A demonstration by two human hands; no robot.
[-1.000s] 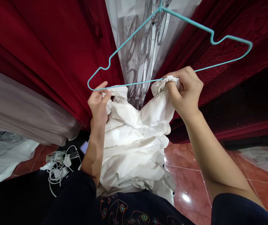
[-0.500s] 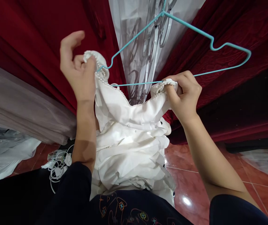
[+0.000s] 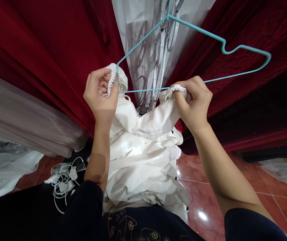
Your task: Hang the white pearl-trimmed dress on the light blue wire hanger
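A white garment (image 3: 143,147) with a pearl-trimmed neckline hangs in folds in front of me. A teal wire hanger (image 3: 198,33) hangs above it. My left hand (image 3: 100,97) is closed on the garment's left shoulder, which is draped over the hanger's left end. My right hand (image 3: 193,103) is closed on the right shoulder and presses it against the hanger's lower bar. The hanger's right end sticks out bare beyond my right hand.
Dark red curtains (image 3: 45,50) hang behind on both sides, with a sheer patterned white curtain (image 3: 155,50) between them. Grey cloth (image 3: 20,117) lies at the left. White cables and chargers (image 3: 63,180) lie on the red tiled floor (image 3: 203,180). Plastic sheeting (image 3: 5,167) lies at far left.
My left hand lifted the garment's left shoulder up and over the hanger's left end, then came down to hold it there. My right hand has stayed in place.
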